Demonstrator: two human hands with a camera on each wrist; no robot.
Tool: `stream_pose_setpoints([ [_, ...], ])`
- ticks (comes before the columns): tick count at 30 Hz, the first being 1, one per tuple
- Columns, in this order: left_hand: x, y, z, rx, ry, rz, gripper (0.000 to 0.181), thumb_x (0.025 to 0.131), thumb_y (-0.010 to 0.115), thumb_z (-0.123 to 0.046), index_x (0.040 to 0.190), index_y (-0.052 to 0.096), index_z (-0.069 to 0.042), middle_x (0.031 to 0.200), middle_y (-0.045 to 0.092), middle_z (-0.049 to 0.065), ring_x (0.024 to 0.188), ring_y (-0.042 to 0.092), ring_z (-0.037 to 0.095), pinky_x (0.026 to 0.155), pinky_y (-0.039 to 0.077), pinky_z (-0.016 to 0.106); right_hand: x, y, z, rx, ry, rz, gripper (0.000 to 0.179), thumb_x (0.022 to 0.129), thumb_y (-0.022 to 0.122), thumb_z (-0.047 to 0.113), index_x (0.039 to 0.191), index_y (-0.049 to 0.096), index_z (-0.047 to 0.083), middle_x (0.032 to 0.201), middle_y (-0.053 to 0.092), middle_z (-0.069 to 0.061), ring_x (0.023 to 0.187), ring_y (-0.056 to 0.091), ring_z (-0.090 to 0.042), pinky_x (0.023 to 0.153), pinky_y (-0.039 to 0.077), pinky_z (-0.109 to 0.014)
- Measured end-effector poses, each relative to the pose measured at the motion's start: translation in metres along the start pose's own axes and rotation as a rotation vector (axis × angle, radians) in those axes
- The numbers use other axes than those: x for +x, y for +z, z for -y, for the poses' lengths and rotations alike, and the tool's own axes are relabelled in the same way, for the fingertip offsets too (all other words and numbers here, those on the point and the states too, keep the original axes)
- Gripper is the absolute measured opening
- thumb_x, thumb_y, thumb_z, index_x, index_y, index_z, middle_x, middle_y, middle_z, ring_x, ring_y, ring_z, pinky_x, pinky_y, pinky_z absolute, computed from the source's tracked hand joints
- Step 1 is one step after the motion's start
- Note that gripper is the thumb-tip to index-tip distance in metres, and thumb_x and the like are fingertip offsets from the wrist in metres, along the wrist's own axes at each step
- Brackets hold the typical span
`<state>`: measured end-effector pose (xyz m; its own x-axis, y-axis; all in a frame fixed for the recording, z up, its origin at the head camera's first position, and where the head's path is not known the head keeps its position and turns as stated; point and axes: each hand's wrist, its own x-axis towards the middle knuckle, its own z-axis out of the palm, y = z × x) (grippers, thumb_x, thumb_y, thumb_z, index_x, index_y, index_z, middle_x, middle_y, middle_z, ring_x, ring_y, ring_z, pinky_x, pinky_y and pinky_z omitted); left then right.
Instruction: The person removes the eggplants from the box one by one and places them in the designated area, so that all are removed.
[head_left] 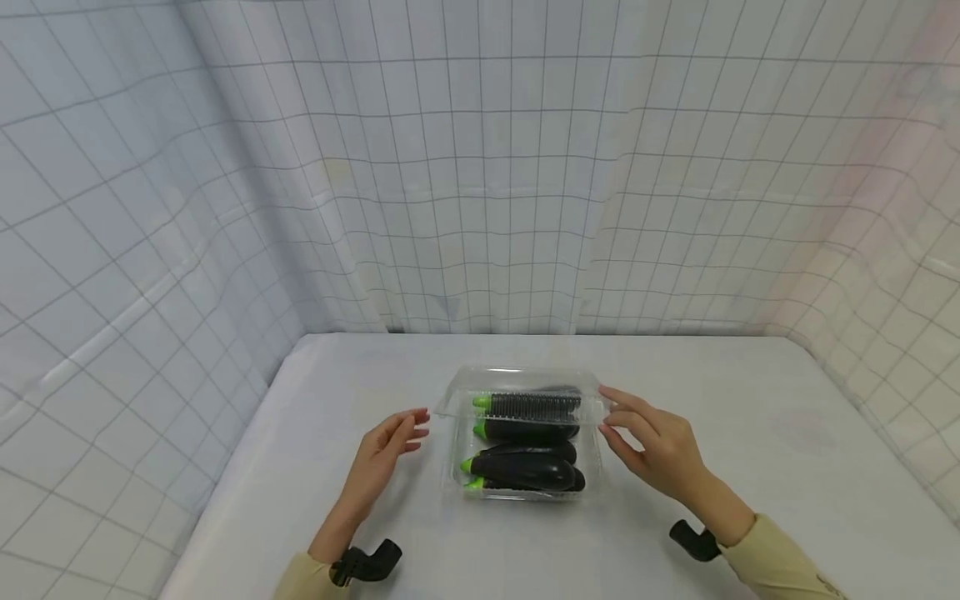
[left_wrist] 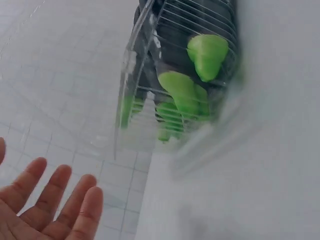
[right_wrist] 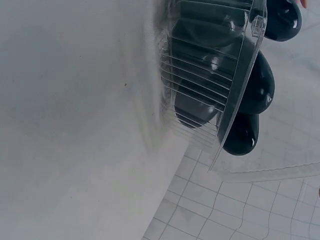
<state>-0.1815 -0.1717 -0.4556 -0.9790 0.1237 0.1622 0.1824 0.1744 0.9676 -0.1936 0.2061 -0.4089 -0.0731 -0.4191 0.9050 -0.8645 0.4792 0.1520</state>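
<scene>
A clear plastic clamshell box [head_left: 454, 467] holds several dark eggplants [head_left: 521, 471] with green stem ends. Its clear lid [head_left: 517, 380] is tilted up, with its near edge raised above the eggplants. My right hand [head_left: 660, 450] pinches the lid's right edge between thumb and fingers. Just off the lid's left corner is my left hand [head_left: 382, 454], its fingers spread and holding nothing. In the left wrist view, the left fingers [left_wrist: 90, 210] are apart from the box, near the green stems [left_wrist: 207, 55]. Most of the right hand lies outside the right wrist view.
The box stands on a white table [head_left: 360, 367]. White curtains with a dark grid [head_left: 517, 167] hang behind the table and along both sides. Black wrist mounts [head_left: 367, 562] sit on both forearms near the table's surface.
</scene>
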Motion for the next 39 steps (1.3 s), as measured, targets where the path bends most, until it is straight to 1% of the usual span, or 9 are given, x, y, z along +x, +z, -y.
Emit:
stream_pose_setpoints([
  [3, 0.01, 0.006, -0.009, 0.017, 0.195, 0.028, 0.039, 0.104, 0.039, -0.019, 0.14, 0.045, -0.004, 0.139, 0.047, 0.012, 0.125, 0.045, 0.03, 0.097, 0.041, 0.026, 0.001, 0.001, -0.001, 0.009, 0.009, -0.013, 0.024, 0.095, 0.058, 0.02, 0.08, 0.062, 0.003, 0.1, 0.068, -0.019, 0.051, 0.058, -0.015, 0.04, 0.039, -0.018],
  [7, 0.019, 0.014, -0.02, -0.001, 0.289, 0.11, 0.044, 0.104, 0.034, -0.005, 0.147, 0.032, -0.006, 0.15, 0.032, 0.012, 0.137, 0.027, 0.028, 0.103, 0.029, 0.019, 0.002, 0.004, -0.002, 0.024, 0.036, -0.03, 0.024, 0.095, 0.058, 0.021, 0.081, 0.062, 0.002, 0.1, 0.068, -0.019, 0.049, 0.056, -0.014, 0.04, 0.038, -0.018],
  [9, 0.02, 0.018, -0.029, 0.01, 0.288, 0.134, 0.045, 0.103, 0.034, -0.004, 0.148, 0.03, -0.004, 0.151, 0.029, 0.014, 0.138, 0.023, 0.028, 0.104, 0.027, 0.019, 0.001, 0.006, -0.003, 0.033, 0.061, -0.038, 0.025, 0.096, 0.057, 0.021, 0.082, 0.062, 0.001, 0.101, 0.067, -0.019, 0.051, 0.056, -0.013, 0.042, 0.041, -0.019],
  [12, 0.02, 0.023, -0.039, 0.007, 0.266, 0.143, 0.044, 0.102, 0.035, -0.002, 0.146, 0.03, 0.002, 0.151, 0.028, 0.017, 0.139, 0.022, 0.029, 0.107, 0.027, 0.032, -0.003, 0.008, -0.006, 0.045, 0.107, -0.047, 0.026, 0.096, 0.056, 0.022, 0.085, 0.062, -0.001, 0.105, 0.067, -0.02, 0.055, 0.058, -0.014, 0.046, 0.046, -0.024],
  [18, 0.026, 0.03, -0.04, -0.003, 0.258, 0.085, 0.044, 0.103, 0.038, -0.005, 0.145, 0.032, 0.004, 0.149, 0.03, 0.019, 0.137, 0.026, 0.033, 0.106, 0.026, 0.05, -0.003, 0.011, -0.009, 0.098, 0.263, -0.056, 0.036, 0.096, 0.056, 0.025, 0.102, 0.059, -0.01, 0.113, 0.062, -0.021, 0.078, 0.064, -0.025, 0.058, 0.053, -0.028],
  [23, 0.03, 0.033, -0.047, 0.036, 0.273, 0.063, 0.046, 0.102, 0.04, -0.005, 0.145, 0.03, 0.004, 0.148, 0.03, 0.023, 0.136, 0.026, 0.038, 0.105, 0.026, 0.054, 0.013, 0.009, 0.0, 0.2, 0.486, -0.024, 0.034, 0.087, 0.061, -0.004, 0.117, 0.051, -0.016, 0.114, 0.058, -0.028, 0.09, 0.061, -0.037, 0.071, 0.053, -0.035],
  [27, 0.036, 0.033, -0.044, 0.04, 0.276, 0.091, 0.049, 0.102, 0.04, -0.004, 0.147, 0.023, 0.006, 0.149, 0.025, 0.024, 0.138, 0.022, 0.036, 0.107, 0.023, 0.051, 0.016, 0.013, 0.003, 0.264, 0.651, 0.043, 0.043, 0.081, 0.059, -0.018, 0.122, 0.045, -0.017, 0.114, 0.056, -0.029, 0.097, 0.057, -0.044, 0.077, 0.051, -0.044],
  [34, 0.046, 0.033, -0.034, 0.062, 0.269, 0.145, 0.055, 0.102, 0.042, -0.006, 0.15, 0.016, 0.0, 0.152, 0.022, 0.02, 0.139, 0.021, 0.032, 0.11, 0.018, 0.05, 0.004, 0.025, -0.004, 0.432, 0.866, 0.101, 0.048, 0.091, 0.055, -0.009, 0.13, 0.029, -0.017, 0.126, 0.046, -0.036, 0.115, 0.048, -0.05, 0.09, 0.042, -0.054],
  [39, 0.051, 0.033, -0.025, 0.033, 0.213, 0.206, 0.062, 0.102, 0.042, -0.008, 0.152, 0.007, -0.007, 0.154, 0.016, 0.02, 0.139, 0.019, 0.037, 0.107, 0.021, 0.056, -0.006, 0.032, -0.009, 0.543, 0.995, 0.129, 0.046, 0.095, 0.052, -0.004, 0.129, 0.025, -0.018, 0.133, 0.037, -0.037, 0.123, 0.039, -0.05, 0.098, 0.036, -0.052],
])
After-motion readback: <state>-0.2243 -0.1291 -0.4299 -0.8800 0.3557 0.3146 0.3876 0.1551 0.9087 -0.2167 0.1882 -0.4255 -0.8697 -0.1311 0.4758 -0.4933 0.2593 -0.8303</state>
